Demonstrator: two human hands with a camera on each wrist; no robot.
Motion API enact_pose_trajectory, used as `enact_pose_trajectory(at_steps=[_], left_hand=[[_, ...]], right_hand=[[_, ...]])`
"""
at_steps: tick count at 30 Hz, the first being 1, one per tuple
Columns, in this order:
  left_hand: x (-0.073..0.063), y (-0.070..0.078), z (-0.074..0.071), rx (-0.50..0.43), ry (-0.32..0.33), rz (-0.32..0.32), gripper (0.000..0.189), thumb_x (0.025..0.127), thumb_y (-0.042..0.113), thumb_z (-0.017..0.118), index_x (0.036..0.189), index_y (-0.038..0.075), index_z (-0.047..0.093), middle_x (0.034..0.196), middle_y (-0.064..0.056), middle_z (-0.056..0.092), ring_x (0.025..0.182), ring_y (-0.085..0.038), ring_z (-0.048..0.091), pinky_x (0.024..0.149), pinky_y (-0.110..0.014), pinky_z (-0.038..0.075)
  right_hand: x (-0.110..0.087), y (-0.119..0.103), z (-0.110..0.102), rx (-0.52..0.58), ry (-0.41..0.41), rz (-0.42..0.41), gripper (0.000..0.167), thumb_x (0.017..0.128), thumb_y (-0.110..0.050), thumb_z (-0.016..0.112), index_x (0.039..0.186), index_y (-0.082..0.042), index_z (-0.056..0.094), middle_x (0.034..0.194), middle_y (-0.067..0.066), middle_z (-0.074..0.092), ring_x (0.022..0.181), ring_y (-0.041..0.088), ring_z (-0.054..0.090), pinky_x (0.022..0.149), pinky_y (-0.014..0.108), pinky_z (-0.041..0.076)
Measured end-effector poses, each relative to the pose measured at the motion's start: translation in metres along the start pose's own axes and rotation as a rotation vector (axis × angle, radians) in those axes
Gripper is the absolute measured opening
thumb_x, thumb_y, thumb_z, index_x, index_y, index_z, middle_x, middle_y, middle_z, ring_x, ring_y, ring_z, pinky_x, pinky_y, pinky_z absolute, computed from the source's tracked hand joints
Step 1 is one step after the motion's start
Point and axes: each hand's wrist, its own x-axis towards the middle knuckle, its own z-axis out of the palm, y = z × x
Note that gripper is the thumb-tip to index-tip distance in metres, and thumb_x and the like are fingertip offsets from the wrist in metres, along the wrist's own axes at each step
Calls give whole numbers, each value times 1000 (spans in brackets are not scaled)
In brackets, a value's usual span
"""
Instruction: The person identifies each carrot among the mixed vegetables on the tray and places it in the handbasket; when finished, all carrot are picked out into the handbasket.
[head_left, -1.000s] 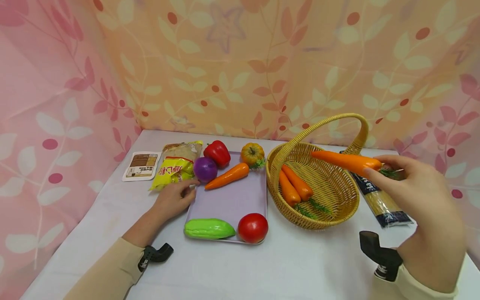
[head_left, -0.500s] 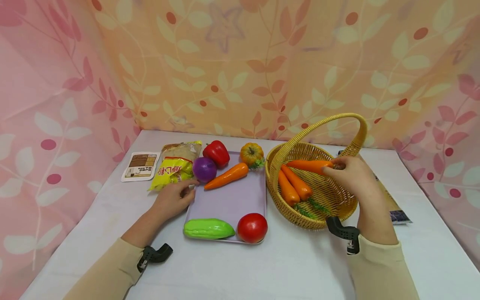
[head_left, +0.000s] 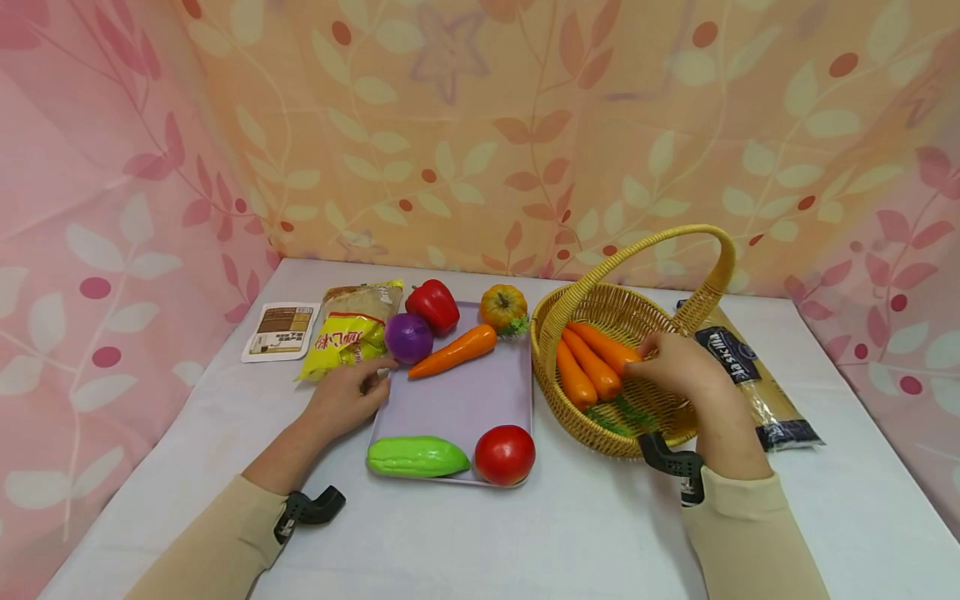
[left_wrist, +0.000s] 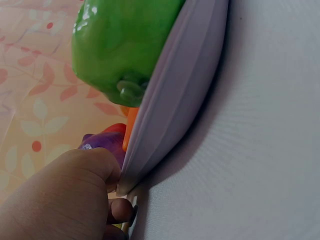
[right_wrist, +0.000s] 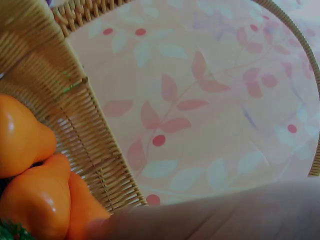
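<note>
My left hand [head_left: 351, 398] pinches the left edge of a lilac tray [head_left: 457, 408]; in the left wrist view the thumb lies over its rim [left_wrist: 150, 117]. On that tray are a carrot [head_left: 453, 352], a purple round vegetable [head_left: 408, 337], a red bell pepper [head_left: 432, 306], a small pumpkin [head_left: 503, 307], a green gourd-like vegetable [head_left: 417, 457] and a tomato [head_left: 505, 455]. Inside the wicker basket [head_left: 660, 321], my right hand [head_left: 686, 371] holds the leafy end of another carrot [head_left: 603, 346]. It lies alongside two carrots [head_left: 588, 367]. My fingertips are hidden in the right wrist view.
The basket's tall handle [head_left: 637, 242] arches over it. A pasta packet [head_left: 750, 379] lies right of the basket. To the tray's left are a yellow bag [head_left: 352, 329] and a flat white package [head_left: 281, 332]. A patterned cloth [head_left: 450, 167] rises behind the table.
My right hand has carried the carrot from the right, above the packet, left and down into the basket beside the other two. My left hand has stayed at the tray edge.
</note>
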Motion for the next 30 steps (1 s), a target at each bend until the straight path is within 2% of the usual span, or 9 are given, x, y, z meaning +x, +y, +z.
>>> enact_pose_trajectory(at_steps=[6, 11, 16, 24, 26, 30], left_hand=[[-1, 0, -1, -3, -1, -2, 30, 96, 18, 67, 125, 14, 72, 68, 7, 51, 65, -15, 48, 59, -31, 37], [-1, 0, -1, -8, -5, -9, 29, 96, 18, 67, 125, 15, 72, 68, 7, 51, 65, -15, 48, 59, -31, 37], [-1, 0, -1, -6, -3, -4, 30, 96, 17, 67, 126, 15, 72, 69, 7, 52, 66, -15, 49, 60, -32, 38], [0, 0, -1, -3, -2, -5, 30, 96, 18, 67, 126, 15, 72, 69, 7, 52, 66, -15, 48, 60, -32, 38], [0, 0, -1, -5, -4, -6, 30, 96, 18, 67, 126, 16, 72, 69, 6, 52, 66, -15, 49, 60, -32, 38], [0, 1, 0, -11, -5, -9, 29, 96, 17, 67, 125, 16, 72, 69, 6, 52, 66, -15, 48, 60, -32, 38]], right_hand=[[1, 0, 4, -2, -60, 14, 42, 91, -35, 72, 111, 1, 64, 96, 16, 61, 79, 29, 56, 64, 37, 48], [-4, -3, -1, -42, -47, 1, 51, 93, -37, 70, 123, 4, 63, 112, 24, 64, 89, 34, 59, 74, 45, 51], [-17, -12, -12, -67, 36, -32, 60, 95, -42, 67, 132, 4, 59, 119, 27, 64, 101, 40, 61, 83, 55, 51], [-52, -36, -27, -84, 235, -169, 56, 96, -45, 69, 128, 0, 64, 113, 19, 67, 101, 36, 60, 85, 56, 48], [-61, -43, -27, -75, 282, -202, 54, 95, -45, 70, 127, -1, 64, 107, 17, 68, 94, 33, 60, 81, 53, 48], [-80, -62, -24, -39, 341, -252, 51, 95, -41, 72, 130, -5, 62, 91, 10, 63, 75, 25, 55, 63, 41, 46]])
